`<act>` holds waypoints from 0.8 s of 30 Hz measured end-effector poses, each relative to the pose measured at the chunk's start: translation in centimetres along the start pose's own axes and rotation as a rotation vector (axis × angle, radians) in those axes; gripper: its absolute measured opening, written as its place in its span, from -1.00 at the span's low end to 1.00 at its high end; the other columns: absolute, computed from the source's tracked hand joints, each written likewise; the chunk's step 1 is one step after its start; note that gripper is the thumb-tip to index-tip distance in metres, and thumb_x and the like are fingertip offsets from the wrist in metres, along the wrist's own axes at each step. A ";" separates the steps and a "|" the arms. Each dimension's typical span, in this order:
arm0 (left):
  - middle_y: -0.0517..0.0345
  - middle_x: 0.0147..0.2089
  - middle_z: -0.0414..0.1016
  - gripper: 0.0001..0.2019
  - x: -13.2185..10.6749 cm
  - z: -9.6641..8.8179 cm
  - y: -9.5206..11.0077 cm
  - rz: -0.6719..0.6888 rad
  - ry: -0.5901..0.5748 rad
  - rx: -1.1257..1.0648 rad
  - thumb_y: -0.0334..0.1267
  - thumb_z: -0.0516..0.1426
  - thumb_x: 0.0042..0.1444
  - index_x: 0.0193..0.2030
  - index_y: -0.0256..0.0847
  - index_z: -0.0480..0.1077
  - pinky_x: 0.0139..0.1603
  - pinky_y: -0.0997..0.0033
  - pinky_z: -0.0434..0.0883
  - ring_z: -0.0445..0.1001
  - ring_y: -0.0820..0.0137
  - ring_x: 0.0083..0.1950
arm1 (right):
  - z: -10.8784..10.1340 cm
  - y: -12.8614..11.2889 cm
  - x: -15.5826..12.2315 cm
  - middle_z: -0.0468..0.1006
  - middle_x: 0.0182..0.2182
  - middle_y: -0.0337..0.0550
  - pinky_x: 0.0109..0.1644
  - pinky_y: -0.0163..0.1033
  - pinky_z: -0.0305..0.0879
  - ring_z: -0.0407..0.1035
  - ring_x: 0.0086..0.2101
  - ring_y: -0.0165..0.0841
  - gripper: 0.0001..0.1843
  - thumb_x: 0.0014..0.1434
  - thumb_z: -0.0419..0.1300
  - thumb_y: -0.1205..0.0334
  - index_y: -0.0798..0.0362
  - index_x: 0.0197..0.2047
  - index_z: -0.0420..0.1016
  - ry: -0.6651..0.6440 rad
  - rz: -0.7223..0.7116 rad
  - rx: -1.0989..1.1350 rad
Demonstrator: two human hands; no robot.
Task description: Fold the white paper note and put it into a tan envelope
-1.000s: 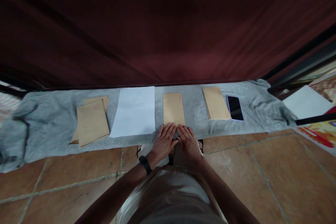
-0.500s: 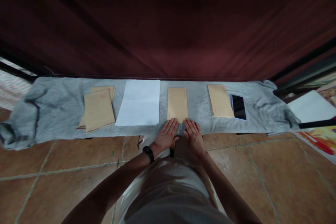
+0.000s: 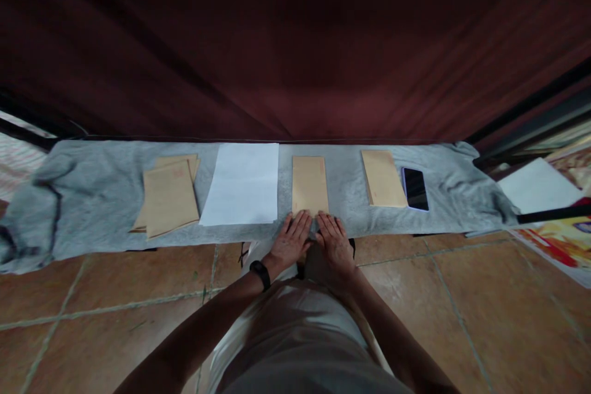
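A brown paper envelope (image 3: 309,184) lies flat, lengthwise away from me, on the grey cloth (image 3: 104,188). My left hand (image 3: 290,242) rests palm down with its fingers stretched out, its tips at the envelope's near left corner. Beside it, my right hand (image 3: 335,246) lies likewise, fingertips on the near edge towards the right corner. Neither hand grasps anything. Left of the envelope is a stack of white paper (image 3: 242,184), and further left some overlapping brown envelopes (image 3: 170,200). To the right sits a small pile of brown envelopes (image 3: 384,180).
A phone with a purple edge (image 3: 415,189) lies right of the envelope pile. Behind the cloth-covered surface hangs a dark red curtain (image 3: 295,74). Dark bars (image 3: 540,98) stand at the right, near a white sheet (image 3: 538,184) and a colourful printed sheet (image 3: 561,243). Tiled floor (image 3: 406,295) shows below.
My right hand has slid slightly left along the envelope's near edge, closer to my left hand. My left hand stays almost in place. The whole view has shifted a little.
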State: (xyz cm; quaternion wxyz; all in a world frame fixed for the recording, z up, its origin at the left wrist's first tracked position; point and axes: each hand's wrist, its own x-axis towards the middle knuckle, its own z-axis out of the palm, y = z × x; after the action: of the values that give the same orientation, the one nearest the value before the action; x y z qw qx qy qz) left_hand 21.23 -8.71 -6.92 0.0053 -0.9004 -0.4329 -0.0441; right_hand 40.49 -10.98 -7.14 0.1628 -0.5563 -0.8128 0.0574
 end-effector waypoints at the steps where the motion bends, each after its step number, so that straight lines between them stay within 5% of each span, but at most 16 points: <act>1: -0.20 0.53 0.00 -0.31 -0.1 0.0 0.0 -0.003 0.013 -0.007 -0.01 -0.02 0.37 0.50 -0.40 0.03 0.56 -0.05 -0.13 -0.13 0.13 0.58 | 0.0 0.2 -0.1 0.24 0.40 0.04 0.46 0.06 -0.02 0.08 0.39 -0.21 -0.42 0.46 -0.09 0.19 0.16 0.47 0.09 0.002 0.009 -0.002; 13: -0.26 0.50 0.09 -0.32 -1.7 -0.5 -0.7 -0.116 0.112 -0.083 -0.09 -0.01 0.37 0.51 -0.42 -0.01 0.50 0.03 0.11 0.00 0.11 0.55 | -0.8 1.0 -0.8 0.28 0.38 0.04 0.43 0.08 0.04 0.12 0.36 -0.18 -0.43 0.46 -0.08 0.20 0.11 0.48 0.08 0.046 0.091 0.080; 24: -0.22 0.41 0.30 -0.48 -0.8 -2.0 -0.4 -0.192 0.115 -0.106 -0.12 -0.06 0.41 0.37 -0.41 0.26 0.41 0.07 0.24 0.25 0.11 0.44 | -0.1 1.2 2.4 0.51 0.03 0.11 0.15 0.06 0.28 0.33 0.01 -0.09 -0.66 0.36 0.04 0.23 0.12 0.09 0.51 0.239 0.373 0.243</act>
State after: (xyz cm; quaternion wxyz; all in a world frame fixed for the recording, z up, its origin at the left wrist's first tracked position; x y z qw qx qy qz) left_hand 20.25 -9.14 -5.02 -0.0215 -0.8498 -0.5131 -0.1187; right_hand 40.78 -8.34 -6.89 0.3101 -0.6760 -0.6580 0.1177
